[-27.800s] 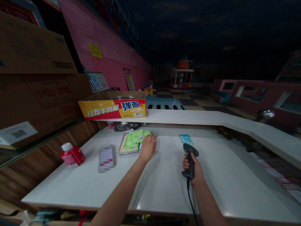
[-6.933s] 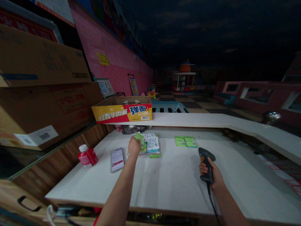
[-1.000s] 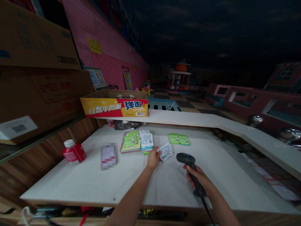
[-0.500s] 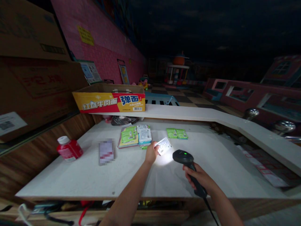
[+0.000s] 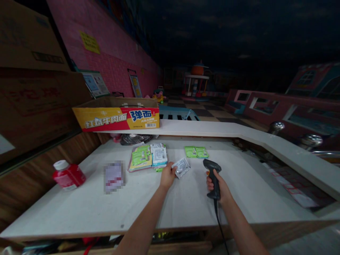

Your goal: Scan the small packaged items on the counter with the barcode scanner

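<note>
My left hand (image 5: 169, 175) pinches the left edge of a small white-and-silver packet (image 5: 182, 168) just above the white counter. Wrapped round the handle of a black corded barcode scanner (image 5: 214, 177) is my right hand (image 5: 220, 186); the scanner's head points up and to the left, and no light shows from it. Left of the packet lies a pile of flat packets (image 5: 143, 157), green, yellow and white-blue. Two green packets (image 5: 196, 152) lie side by side behind the held one.
A red bottle with a white cap (image 5: 69, 175) and a blurred-out card (image 5: 114, 176) are on the counter's left. A yellow-red noodle carton (image 5: 118, 117) stands on the raised ledge (image 5: 202, 128). Brown cartons (image 5: 39, 95) are stacked at left.
The scanner has swung from pointing at the packet to a more upright pose, further from it, and its bright light on the packet is gone. My left hand still holds the packet.
</note>
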Action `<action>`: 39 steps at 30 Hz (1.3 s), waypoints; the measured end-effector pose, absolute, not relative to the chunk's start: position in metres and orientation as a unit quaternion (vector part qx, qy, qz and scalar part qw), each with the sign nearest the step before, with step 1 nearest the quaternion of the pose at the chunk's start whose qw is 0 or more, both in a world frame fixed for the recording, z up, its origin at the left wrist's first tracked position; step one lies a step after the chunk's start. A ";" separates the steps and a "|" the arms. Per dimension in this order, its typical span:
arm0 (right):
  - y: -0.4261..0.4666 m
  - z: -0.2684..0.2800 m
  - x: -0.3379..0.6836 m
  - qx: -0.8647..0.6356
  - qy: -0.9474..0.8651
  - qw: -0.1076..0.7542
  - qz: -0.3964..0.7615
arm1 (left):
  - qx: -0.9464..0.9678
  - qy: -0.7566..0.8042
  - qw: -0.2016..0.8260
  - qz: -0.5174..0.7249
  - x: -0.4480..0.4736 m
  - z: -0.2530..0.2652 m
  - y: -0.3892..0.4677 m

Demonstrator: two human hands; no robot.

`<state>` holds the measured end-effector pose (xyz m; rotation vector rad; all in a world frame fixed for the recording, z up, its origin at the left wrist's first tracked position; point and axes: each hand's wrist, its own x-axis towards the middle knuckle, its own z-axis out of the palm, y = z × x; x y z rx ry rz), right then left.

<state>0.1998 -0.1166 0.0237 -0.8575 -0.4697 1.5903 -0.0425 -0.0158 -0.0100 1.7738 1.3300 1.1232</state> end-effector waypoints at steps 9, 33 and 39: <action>-0.096 -0.006 0.219 -0.185 -0.126 0.623 0.749 | 0.678 0.463 0.312 0.478 -0.045 0.000 -0.025; -0.084 -0.015 0.223 -0.086 -0.069 0.640 0.760 | 0.360 0.474 0.595 0.540 0.144 0.016 0.073; -0.084 -0.015 0.224 -0.088 -0.063 0.639 0.761 | 0.563 0.573 0.430 0.412 0.122 0.012 0.068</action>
